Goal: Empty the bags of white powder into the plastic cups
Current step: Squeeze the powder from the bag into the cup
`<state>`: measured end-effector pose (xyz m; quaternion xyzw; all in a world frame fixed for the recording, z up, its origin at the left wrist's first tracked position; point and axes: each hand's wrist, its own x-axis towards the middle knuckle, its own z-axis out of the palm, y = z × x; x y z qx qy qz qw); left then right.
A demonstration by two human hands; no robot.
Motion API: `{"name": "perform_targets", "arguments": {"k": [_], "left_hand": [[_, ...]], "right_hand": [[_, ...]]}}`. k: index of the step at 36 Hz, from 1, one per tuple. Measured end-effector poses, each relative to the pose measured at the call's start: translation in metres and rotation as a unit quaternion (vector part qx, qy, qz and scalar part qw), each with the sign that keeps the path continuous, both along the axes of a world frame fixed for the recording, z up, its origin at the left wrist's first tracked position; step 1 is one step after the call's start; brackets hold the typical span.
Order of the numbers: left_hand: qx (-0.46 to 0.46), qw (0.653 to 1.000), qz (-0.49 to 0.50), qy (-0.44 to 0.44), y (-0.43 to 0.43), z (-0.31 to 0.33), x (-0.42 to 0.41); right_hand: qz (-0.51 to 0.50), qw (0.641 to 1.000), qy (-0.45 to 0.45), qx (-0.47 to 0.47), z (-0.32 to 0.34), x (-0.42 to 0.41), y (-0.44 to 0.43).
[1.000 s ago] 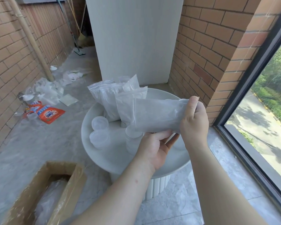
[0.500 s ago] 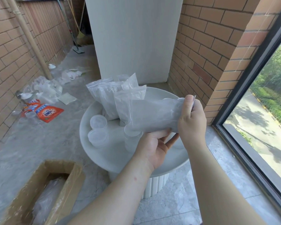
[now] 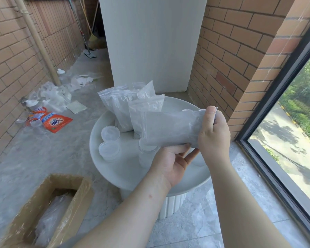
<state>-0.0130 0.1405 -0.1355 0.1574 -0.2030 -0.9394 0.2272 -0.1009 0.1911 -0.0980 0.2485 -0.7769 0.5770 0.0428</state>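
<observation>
Your right hand (image 3: 213, 138) pinches one end of the powder bag (image 3: 170, 129); your left hand (image 3: 170, 163) cups it underneath, fingers curled on it, over the cups (image 3: 110, 133) on the bench (image 3: 132, 174).

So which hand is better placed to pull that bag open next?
Probably the right hand: its fingers pinch the bag at its far end, which looks like the mouth. The left hand holds the bag's lower edge from beneath, so it seems suited to steadying it.
</observation>
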Motion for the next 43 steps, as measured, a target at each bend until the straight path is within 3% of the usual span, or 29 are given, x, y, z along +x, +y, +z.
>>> {"name": "perform_targets", "arguments": {"k": [26,43], "left_hand": [[-0.001,1.0,0.0,0.002,0.003,0.008,0.002],[-0.004,1.0,0.009,-0.006,0.002,0.008,0.003]], "right_hand": [[0.01,0.998,-0.04,-0.04,0.004,0.003,0.003],[0.032,0.981,-0.156,-0.107,0.018,0.01,0.007]]}}
